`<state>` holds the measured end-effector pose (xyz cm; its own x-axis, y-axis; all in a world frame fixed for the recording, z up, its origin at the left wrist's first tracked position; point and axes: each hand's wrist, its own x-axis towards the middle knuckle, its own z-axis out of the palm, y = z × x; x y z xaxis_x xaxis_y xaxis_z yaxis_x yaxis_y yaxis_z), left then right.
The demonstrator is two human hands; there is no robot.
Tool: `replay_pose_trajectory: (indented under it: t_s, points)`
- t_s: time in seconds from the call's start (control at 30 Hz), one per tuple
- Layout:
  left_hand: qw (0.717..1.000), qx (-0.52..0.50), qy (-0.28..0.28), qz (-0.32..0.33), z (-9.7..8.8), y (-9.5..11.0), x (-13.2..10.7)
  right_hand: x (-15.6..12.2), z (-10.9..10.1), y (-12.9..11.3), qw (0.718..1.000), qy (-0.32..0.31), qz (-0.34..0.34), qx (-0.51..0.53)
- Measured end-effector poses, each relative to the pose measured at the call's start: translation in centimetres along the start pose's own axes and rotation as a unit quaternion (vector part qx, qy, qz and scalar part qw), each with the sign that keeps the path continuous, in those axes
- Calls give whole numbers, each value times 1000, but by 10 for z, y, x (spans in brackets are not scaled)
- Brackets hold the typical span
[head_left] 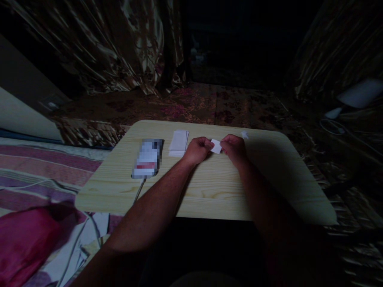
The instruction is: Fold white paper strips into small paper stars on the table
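A small white piece of paper (216, 146) is pinched between both my hands above the far middle of a light wooden table (206, 187). My left hand (198, 149) is closed on the paper's left edge, knuckles up. My right hand (235, 148) is closed on its right edge. Just left of my left hand lies a small stack of white paper sheets (178, 142) on the table. A tiny white scrap (244, 135) lies near the table's far right edge, beyond my right hand.
A phone (147, 158) with a cable (139, 190) lies on the table's left part. Striped bedding (36, 175) and a red cushion (30, 239) are at the left. Patterned curtains (119, 44) and a floral rug (209, 103) lie beyond. The room is dim.
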<state>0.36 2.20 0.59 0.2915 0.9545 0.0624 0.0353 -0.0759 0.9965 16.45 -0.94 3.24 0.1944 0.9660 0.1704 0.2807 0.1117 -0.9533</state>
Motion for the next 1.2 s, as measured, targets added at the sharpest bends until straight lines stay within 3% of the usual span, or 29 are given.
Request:
replay_pose_trajectory:
  t_s: [0.43, 1.2]
  points:
    - [1000, 18, 17, -3, 0, 0, 1, 0, -2, 1, 1000, 6, 3, 0]
    - [995, -94, 15, -26, 3, 7, 0, 3, -3, 2, 999, 26, 12, 26]
